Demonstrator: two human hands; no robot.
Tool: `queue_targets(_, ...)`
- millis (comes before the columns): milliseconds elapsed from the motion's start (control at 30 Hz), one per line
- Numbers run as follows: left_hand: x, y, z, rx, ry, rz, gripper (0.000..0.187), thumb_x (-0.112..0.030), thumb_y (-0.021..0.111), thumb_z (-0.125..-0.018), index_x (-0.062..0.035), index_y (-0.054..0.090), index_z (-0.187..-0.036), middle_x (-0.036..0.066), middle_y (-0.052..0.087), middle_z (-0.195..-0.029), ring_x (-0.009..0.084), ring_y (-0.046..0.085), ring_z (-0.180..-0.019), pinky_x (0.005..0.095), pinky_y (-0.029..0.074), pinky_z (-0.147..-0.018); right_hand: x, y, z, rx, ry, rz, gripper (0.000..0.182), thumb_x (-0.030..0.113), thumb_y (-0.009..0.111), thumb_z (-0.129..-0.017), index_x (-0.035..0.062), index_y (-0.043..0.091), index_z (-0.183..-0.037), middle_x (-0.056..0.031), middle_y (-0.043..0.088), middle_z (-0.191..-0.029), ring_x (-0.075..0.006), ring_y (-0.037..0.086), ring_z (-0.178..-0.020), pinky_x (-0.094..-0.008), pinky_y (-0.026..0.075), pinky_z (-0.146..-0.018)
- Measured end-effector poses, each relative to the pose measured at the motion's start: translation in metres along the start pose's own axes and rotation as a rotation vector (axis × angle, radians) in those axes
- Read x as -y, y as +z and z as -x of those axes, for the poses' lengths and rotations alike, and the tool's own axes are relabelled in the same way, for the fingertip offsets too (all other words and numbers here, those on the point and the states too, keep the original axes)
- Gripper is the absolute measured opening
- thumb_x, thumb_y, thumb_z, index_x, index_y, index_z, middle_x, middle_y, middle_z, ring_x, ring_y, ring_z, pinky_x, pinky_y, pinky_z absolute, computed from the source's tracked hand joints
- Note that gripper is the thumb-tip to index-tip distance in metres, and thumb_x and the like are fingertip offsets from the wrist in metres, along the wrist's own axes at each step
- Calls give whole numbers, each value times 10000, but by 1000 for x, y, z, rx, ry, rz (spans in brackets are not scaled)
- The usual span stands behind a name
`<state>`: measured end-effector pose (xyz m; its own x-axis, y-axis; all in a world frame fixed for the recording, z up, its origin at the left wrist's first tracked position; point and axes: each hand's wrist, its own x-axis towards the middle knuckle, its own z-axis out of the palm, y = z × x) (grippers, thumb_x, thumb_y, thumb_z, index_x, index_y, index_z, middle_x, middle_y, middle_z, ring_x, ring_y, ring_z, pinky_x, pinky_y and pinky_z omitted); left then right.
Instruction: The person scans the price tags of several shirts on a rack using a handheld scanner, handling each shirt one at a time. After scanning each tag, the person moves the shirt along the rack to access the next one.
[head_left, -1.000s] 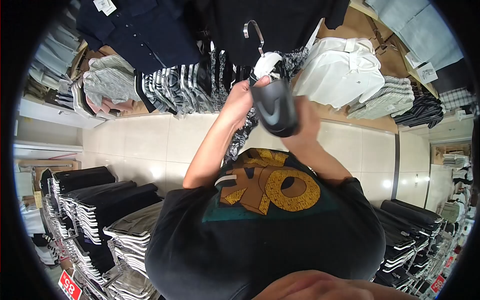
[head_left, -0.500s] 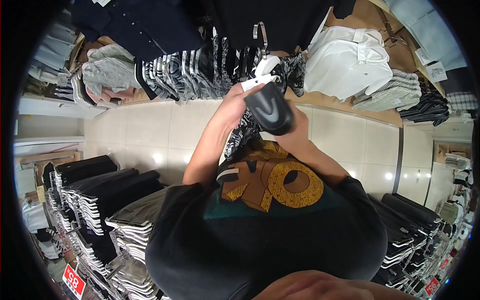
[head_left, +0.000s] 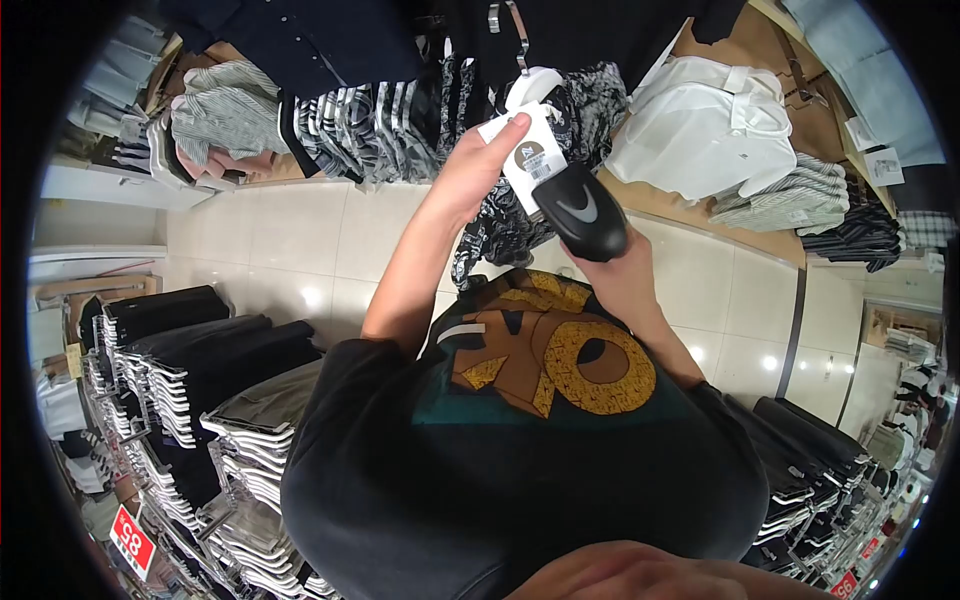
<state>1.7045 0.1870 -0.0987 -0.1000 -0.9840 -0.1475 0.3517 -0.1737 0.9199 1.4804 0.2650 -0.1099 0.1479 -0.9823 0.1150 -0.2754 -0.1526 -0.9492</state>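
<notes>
Our shirt: dark with a yellow and brown print (head_left: 545, 365), on our side of the tag.
Our right hand (head_left: 628, 268): wrapped around the black handheld device (head_left: 585, 212), fingers mostly hidden.
Device: angled up to the tag's lower edge; we cannot tell whether they touch.
Our left hand (head_left: 468, 172): pinching the white tag (head_left: 528, 152), thumb on its face.
Patterned garment (head_left: 500, 238): black and white, hanging under and beside the tag.
Hanger (head_left: 535, 86): white with a metal hook, just beyond the tag.
White shirt (head_left: 700, 130): right of the tag, on the wooden shelf (head_left: 660, 203).
</notes>
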Motion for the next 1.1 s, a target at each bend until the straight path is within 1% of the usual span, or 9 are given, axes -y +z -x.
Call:
queue_targets(100,0,3,1,-55,47,-84,457,-376,669,-1046,33,690,-1250,78,753,-1117,119,701,-998,288,549,-894,2,0,4,27,-55,95,346,141,835,-870,-37,701,-1134,-106,757,-902,-135,691,-732,-317,553,-706)
queue_targets(167,2,2,2,-63,71,-129,435,-350,681,-1041,48,698,-1218,86,755,-1094,113,702,-967,283,552,-863,3,-1,4,54,37,118,306,142,823,-883,-34,698,-1100,-96,745,-839,-153,690,-710,-319,543,-685)
queue_targets(267,3,-1,2,-69,68,-220,406,-318,706,-1028,56,708,-1184,82,759,-1058,107,701,-938,278,552,-836,-1,1,3,78,21,85,283,147,817,-889,-28,696,-1075,-90,730,-789,-161,683,-687,-320,533,-666)
queue_targets(400,5,-2,0,-66,95,-226,380,-294,729,-1014,57,714,-1161,77,762,-1025,106,703,-910,275,552,-815,-1,3,4,92,70,85,294,150,816,-885,-27,701,-1089,-100,738,-809,-168,693,-709,-326,541,-687)
queue_targets(467,2,-2,1,-84,90,-240,379,-292,740,-1005,57,715,-1152,79,763,-1018,107,704,-900,274,554,-801,-1,4,3,84,-3,115,310,149,816,-880,-34,703,-1103,-126,753,-852,-196,716,-762,-341,552,-725)
queue_targets(667,6,-6,1,-69,83,-241,394,-294,724,-1019,66,699,-1176,84,760,-1020,106,705,-877,273,563,-784,4,5,2,84,-19,132,325,151,814,-878,-35,701,-1120,-160,768,-934,-247,744,-845,-364,560,-775)
queue_targets(900,8,-7,2,-86,78,-254,378,-292,723,-1020,61,711,-1153,82,762,-1006,103,701,-864,274,559,-773,3,6,0,94,-11,140,321,151,813,-880,-26,702,-1123,-156,768,-936,-241,741,-843,-365,559,-779)
queue_targets(967,6,-6,3,-83,80,-254,399,-296,746,-997,64,708,-1168,91,764,-1028,113,706,-906,280,558,-804,4,6,-1,94,9,137,314,146,811,-881,-25,702,-1121,-151,767,-928,-239,740,-840,-364,558,-777)
queue_targets(1100,7,-8,2,-88,68,-271,409,-300,749,-996,66,708,-1174,91,764,-1032,113,706,-908,280,557,-807,1,6,-1,97,2,139,314,145,811,-882,-24,701,-1122,-148,767,-928,-237,738,-837,-364,558,-774)
